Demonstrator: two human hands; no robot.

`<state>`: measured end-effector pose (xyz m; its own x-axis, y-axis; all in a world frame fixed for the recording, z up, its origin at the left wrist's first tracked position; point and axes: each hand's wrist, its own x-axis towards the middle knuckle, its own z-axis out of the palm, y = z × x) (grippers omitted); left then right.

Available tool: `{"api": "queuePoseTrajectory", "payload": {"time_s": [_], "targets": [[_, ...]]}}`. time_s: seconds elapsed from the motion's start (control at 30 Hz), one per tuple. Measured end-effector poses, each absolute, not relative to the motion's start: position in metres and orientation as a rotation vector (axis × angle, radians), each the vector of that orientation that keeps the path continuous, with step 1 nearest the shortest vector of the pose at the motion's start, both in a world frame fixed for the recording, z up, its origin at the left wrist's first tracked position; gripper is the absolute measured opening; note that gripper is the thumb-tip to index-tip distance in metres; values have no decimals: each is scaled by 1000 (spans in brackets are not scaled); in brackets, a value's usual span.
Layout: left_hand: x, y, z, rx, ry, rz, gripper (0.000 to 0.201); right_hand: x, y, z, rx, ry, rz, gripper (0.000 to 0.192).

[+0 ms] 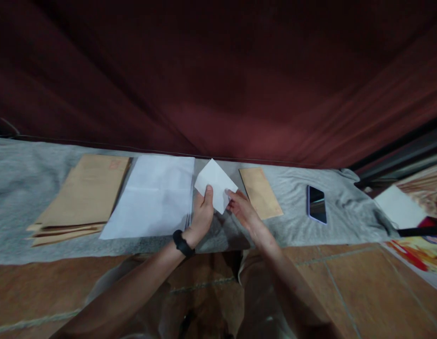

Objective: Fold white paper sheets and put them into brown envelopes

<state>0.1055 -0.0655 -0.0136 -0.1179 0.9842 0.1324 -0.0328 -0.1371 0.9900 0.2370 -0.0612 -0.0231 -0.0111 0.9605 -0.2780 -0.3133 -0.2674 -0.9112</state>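
Between my hands is a folded sheet of white paper (218, 178), held tilted above the grey cloth. My left hand (203, 212) grips its lower left side, thumb on top and fingers hidden beneath. At the lower right edge, my right hand (241, 206) pinches the paper with its thumb on top. Just left of my left hand lies a stack of white paper sheets (155, 197). A brown envelope (261, 193) lies to the right of my right hand.
Farther left is a stack of larger brown envelopes (82, 188). A phone (316, 204) lies on the grey cloth (352, 207) at right. Dark red fabric (218, 84) hangs behind. Tiled floor (331, 273) shows in front, with printed items (421, 254) at far right.
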Motion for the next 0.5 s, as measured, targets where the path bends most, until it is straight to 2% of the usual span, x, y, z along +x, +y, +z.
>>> {"api": "queuePoseTrajectory", "payload": {"time_s": [0.13,0.27,0.5], "targets": [[101,-64,-13,1147,1091,1430,49,243,-56,-27,-1289,-862,1369,38],[82,-48,-18,1222,1253,1494,51,258,-44,-37,-1465,-1013,1134,29],[62,-43,-34,2012,1569,887,53,270,-39,-52,-1861,-1424,742,2]]}}
